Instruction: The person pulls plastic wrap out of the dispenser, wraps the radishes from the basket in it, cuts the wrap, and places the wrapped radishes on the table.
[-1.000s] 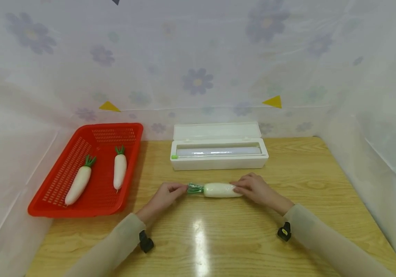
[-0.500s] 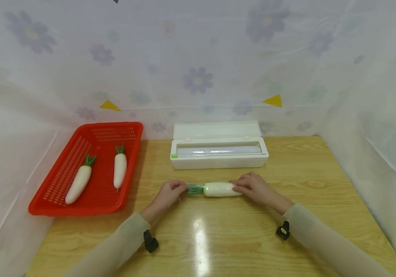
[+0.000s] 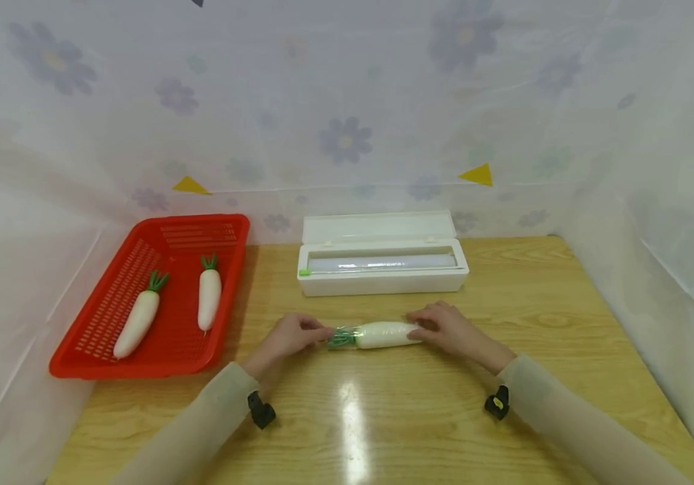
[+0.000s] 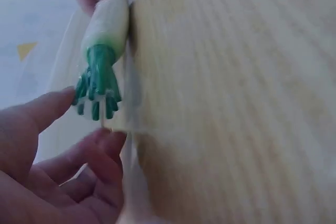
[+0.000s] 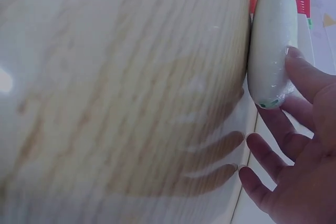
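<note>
A white radish [image 3: 386, 335] with green leaves [image 3: 342, 337] lies crosswise on the wooden table, wrapped in shiny clear plastic film. My left hand [image 3: 292, 335] is at the leaf end, its thumb touching the leaf tips and its curled fingers close under the film there. At the opposite, tapered end my right hand [image 3: 447, 330] holds the radish between thumb and fingers; in the right wrist view the outer fingers [image 5: 262, 153] are spread beside it. The left wrist view shows the leaves [image 4: 100, 85] between the left thumb and the curled fingers [image 4: 102, 150].
Behind the radish stands a white film dispenser box [image 3: 383, 283], lid raised, with a roll [image 3: 383, 263] inside and a green slider [image 3: 304, 273] at its left. A red basket [image 3: 141, 369] on the left holds two unwrapped radishes [image 3: 137, 323]. Flowered sheeting [image 3: 347, 188] encloses the table.
The left thumb has moved slightly right, onto the leaf tips. The radish has tilted a little, its leaf end nearer me. The right hand stays at the tapered end.
</note>
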A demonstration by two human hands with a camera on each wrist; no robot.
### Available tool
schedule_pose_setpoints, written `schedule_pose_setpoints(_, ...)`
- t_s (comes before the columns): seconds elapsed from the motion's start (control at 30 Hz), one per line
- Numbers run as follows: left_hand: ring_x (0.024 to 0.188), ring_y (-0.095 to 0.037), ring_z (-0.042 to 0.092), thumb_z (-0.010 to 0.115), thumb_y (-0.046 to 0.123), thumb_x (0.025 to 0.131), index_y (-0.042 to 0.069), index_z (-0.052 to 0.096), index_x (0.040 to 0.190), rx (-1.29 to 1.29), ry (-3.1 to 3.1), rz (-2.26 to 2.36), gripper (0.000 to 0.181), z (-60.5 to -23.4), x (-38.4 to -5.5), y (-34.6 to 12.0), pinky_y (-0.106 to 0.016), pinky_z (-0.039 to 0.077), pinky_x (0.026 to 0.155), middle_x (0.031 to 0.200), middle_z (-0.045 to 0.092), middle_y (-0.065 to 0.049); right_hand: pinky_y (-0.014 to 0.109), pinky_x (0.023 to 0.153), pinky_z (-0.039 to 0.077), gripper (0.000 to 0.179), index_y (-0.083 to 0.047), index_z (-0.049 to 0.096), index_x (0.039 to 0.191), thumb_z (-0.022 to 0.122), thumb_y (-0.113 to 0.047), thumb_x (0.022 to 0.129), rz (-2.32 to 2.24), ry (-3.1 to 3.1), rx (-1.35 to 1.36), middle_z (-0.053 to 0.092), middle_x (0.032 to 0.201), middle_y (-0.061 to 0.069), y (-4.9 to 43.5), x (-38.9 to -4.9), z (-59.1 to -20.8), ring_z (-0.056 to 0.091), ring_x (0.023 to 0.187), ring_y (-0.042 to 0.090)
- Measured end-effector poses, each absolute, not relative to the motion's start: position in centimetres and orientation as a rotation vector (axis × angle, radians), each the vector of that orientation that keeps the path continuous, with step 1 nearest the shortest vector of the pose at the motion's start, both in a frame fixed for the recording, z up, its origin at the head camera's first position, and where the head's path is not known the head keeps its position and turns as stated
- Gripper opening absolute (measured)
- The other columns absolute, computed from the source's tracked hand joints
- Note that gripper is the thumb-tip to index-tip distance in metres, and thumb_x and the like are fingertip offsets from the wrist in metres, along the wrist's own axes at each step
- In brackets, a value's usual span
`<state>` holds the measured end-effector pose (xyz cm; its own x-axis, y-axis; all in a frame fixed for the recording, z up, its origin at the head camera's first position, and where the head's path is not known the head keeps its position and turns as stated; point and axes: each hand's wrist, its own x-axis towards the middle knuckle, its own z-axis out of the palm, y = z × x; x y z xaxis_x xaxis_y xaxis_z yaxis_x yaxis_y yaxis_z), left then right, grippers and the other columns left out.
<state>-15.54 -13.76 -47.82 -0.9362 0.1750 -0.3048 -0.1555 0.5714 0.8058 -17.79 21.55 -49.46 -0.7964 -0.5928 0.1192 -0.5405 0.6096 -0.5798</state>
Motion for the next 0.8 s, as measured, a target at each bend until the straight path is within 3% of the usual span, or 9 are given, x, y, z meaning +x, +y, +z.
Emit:
schedule_pose_setpoints(0.13,0.114,-0.028,0.065,0.074,0.031,0.098,0.006,0.071,0.129,0.245,2.542,1.252,0.04,-46.7,-15.8,-12.9,-0.045,0.053,0.096,0.125,0.071,-0.012,0.041,0.083,0.043,0.032,-0.007,0.079,0.118,0.08,-0.026,0.092,-0.93,2.737,-0.999,0.074,0.101,0.002,21.7,-17.7,-49.4,0.058,0.095,0.023)
schedule_pose_setpoints(0.27,0.13,-0.032,0.061,0.073,0.036,0.099,0.007,0.071,0.132,0.482,2.638,1.148,0.044,-46.3,-15.6,-10.6,-0.05,0.046,0.11,0.134,0.07,-0.01,0.041,0.083,0.044,0.034,-0.007,0.079,0.12,0.08,-0.027,0.091,-0.878,2.759,-1.054,0.074,0.105,0.004,21.9,-17.8,-49.4,0.058,0.097,0.025)
schedule_pose_setpoints(0.53,0.106,-0.022,0.072,0.08,0.032,0.092,0.009,0.078,0.12,0.773,2.74,0.856,0.036,-46.9,-15.9,-7.5,-0.04,0.055,0.093,0.115,0.078,-0.006,0.055,0.093,0.044,0.032,-0.009,0.074,0.129,0.063,-0.026,0.105,-0.58,2.826,-1.228,0.073,0.114,0.008,21.8,-17.2,-49.0,0.059,0.108,0.033)
schedule_pose_setpoints(0.8,0.082,-0.011,0.065,0.083,0.031,0.089,0.01,0.079,0.113,0.798,2.696,0.88,0.032,-46.6,-16.1,-7.5,-0.029,0.052,0.076,0.103,0.078,-0.002,0.047,0.087,0.047,0.022,-0.01,0.077,0.119,0.065,-0.021,0.103,-0.657,2.82,-1.202,0.074,0.106,0.002,21.5,-17.7,-49.5,0.062,0.099,0.026)
